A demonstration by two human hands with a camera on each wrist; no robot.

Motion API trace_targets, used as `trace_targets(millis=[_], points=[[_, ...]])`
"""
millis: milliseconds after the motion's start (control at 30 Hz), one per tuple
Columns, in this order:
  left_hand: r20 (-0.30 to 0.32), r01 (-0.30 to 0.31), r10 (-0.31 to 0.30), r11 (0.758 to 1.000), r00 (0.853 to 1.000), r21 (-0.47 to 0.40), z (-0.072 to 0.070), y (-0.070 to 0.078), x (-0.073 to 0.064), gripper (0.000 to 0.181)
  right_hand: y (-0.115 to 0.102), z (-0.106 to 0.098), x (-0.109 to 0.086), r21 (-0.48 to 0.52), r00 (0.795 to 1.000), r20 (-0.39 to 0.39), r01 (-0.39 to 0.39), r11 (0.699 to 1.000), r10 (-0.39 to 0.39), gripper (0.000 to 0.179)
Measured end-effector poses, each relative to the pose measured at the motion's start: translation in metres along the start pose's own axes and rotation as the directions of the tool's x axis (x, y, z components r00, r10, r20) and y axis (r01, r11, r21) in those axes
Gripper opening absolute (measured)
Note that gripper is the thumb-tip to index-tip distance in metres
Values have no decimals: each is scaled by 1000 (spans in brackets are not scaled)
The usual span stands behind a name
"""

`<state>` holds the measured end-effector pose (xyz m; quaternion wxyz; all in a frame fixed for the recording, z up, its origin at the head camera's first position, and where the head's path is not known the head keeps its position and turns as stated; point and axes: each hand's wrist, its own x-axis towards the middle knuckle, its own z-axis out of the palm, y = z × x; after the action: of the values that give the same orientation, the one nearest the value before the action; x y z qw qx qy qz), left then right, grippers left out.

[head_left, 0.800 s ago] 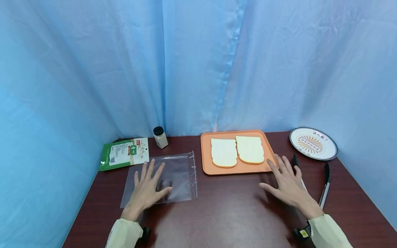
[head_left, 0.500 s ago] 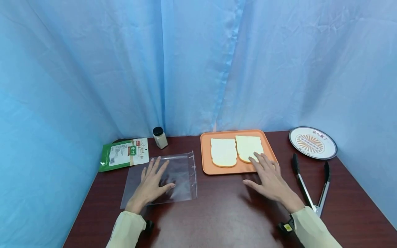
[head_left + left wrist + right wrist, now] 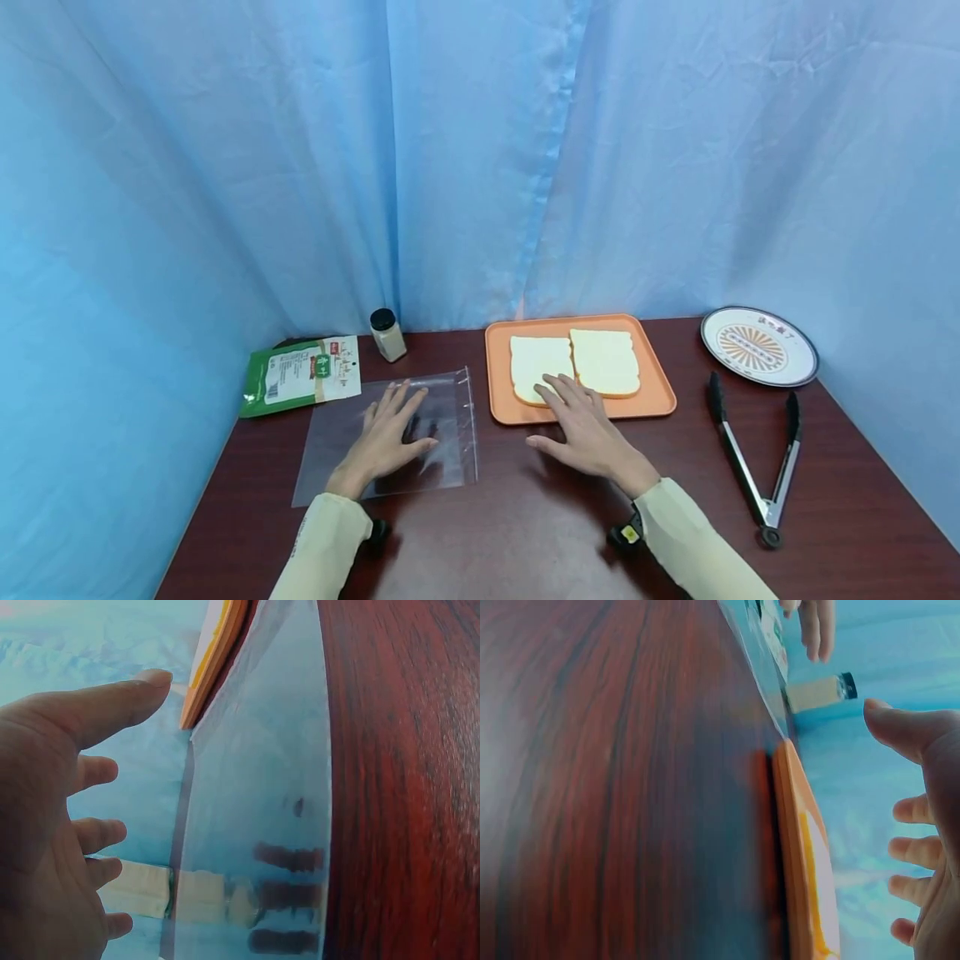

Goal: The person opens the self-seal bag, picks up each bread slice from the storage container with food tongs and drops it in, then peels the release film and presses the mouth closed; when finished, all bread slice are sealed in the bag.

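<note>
both hands spread and bare, one above the clear bag, one before the bread

the left hand (image 3: 384,442) hovers over the clear bag (image 3: 450,421), which lies flat on the bench (image 3: 495,542) with its strip-edged end toward the orange tray (image 3: 656,406); the right hand (image 3: 588,437) hangs at the tray's near side, fingers apart, and neither hand holds anything. the left bread slice (image 3: 536,354) lies forward and slightly left of the right hand, whose fingertips cross its near edge in the head view, so the right hand is the nearer to the bread. that slice's long axis seems to run away from the person, roughly square to the tray's; the right bread slice (image 3: 606,360) sits just beside it.
</note>
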<state>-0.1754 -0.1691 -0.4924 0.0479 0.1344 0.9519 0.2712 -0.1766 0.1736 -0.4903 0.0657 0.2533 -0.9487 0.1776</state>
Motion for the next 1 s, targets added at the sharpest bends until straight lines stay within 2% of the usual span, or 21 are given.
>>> trace_targets(millis=[233, 467, 767, 1000], points=[[17, -5, 5, 1000, 1000, 18, 9, -4, 7, 81, -17, 19, 17, 33, 999, 34, 24, 999, -25, 80], [53, 12, -14, 999, 999, 39, 16, -4, 15, 80, -32, 34, 34, 19, 994, 90, 59, 998, -61, 78], [68, -6, 3, 999, 998, 39, 20, -5, 20, 78, -43, 52, 49, -2, 983, 159, 93, 996, -92, 77], [66, -17, 14, 999, 998, 50, 22, -3, 28, 75, -48, 60, 59, -15, 976, 184, 121, 993, -116, 72]])
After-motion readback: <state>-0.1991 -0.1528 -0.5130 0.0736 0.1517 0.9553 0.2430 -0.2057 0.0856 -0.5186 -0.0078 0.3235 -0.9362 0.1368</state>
